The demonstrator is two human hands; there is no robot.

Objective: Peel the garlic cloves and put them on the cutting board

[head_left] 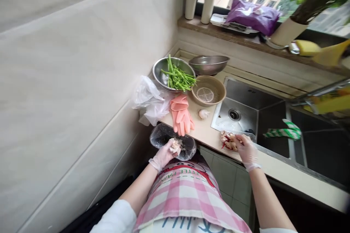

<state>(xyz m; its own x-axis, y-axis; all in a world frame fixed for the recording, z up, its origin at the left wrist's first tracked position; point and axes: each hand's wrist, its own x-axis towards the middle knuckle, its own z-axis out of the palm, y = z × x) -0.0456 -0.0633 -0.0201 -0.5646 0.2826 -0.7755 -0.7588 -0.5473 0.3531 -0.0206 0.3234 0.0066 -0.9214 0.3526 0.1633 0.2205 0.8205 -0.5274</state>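
My left hand (162,157), in a thin clear glove, is closed around a partly broken garlic bulb (175,147) with papery skin. It is above a waste bin (159,134) lined with a clear bag. My right hand (247,150), gloved the same way, has its fingers pinched together at a clear plastic tray (251,137) on the counter edge. Pale tan pieces (231,142), like ginger or garlic, lie in that tray with some red bits. What the right fingertips hold is hidden. Another whole garlic bulb (203,114) sits on the counter.
Pink rubber gloves (182,116) hang over the counter edge beside white plastic bags (153,98). Behind are a steel bowl of green stalks (177,76), a brown colander (208,90) and a metal basin (209,64). A sink (237,93) holds a green-striped cloth-like item (286,131).
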